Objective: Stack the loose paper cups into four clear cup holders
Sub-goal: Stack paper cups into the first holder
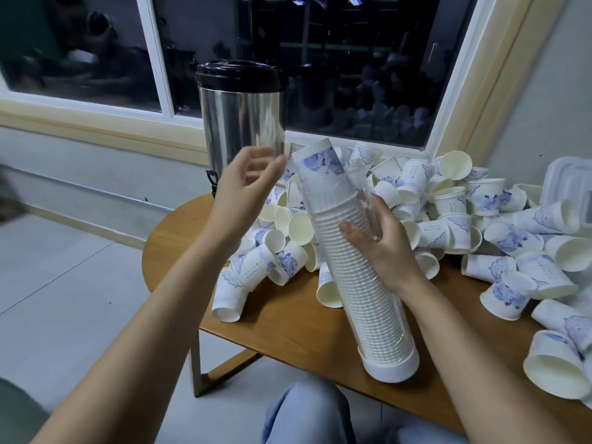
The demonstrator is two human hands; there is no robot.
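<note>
Wooden table (288,318); cup holder (362,302) (tilted) in grip of right hand (381,241), left hand (246,181) loose beside top.

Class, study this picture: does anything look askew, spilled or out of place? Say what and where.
Yes. The clear cup holder leans tilted instead of upright, held by the right hand, its top cup poking out of the mouth. Loose paper cups lie tumbled on their sides in a heap across the table.
</note>
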